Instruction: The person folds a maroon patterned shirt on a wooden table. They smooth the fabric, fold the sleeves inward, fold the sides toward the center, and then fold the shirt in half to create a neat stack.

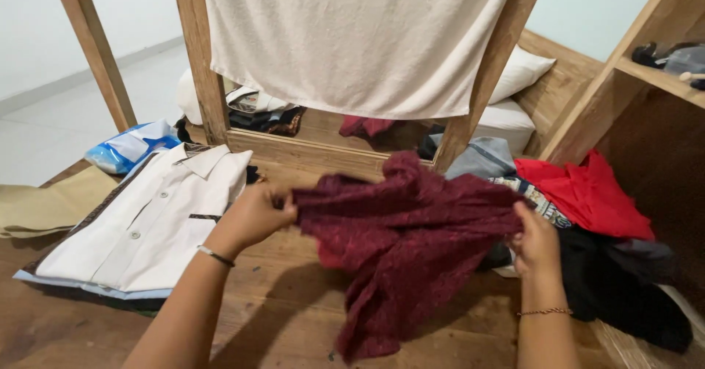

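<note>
- The left hand [253, 213] is pinching one edge of a dark red patterned garment [404, 244], its fingers closed on the cloth.
- The right hand [536, 246] is gripping the opposite edge with curled fingers, so the garment is hanging between both hands, lifted above the wooden floor [279, 317] and drooping in loose folds.
- A thin bracelet is sitting on each wrist.
- A folded white shirt [147, 226] is lying flat on the boards to the left, resting on darker folded cloth.
- Beyond it, a blue and white plastic bag [132, 147] is lying near a tan sheet [51, 204].
- A wooden frame [202, 68] is standing ahead, with a cream cloth [352, 38] hanging over it and a mirror reflecting clothes below.
- To the right, a heap of clothes is lying on the floor: a bright red piece [587, 193], a black piece [617, 281] and a grey-blue piece [481, 156].
- A white pillow [518, 71] is leaning behind the frame.
- A wooden shelf [653, 75] is rising at the far right, holding dark items.
- Pale walls and a light tiled floor are showing at the left rear.
</note>
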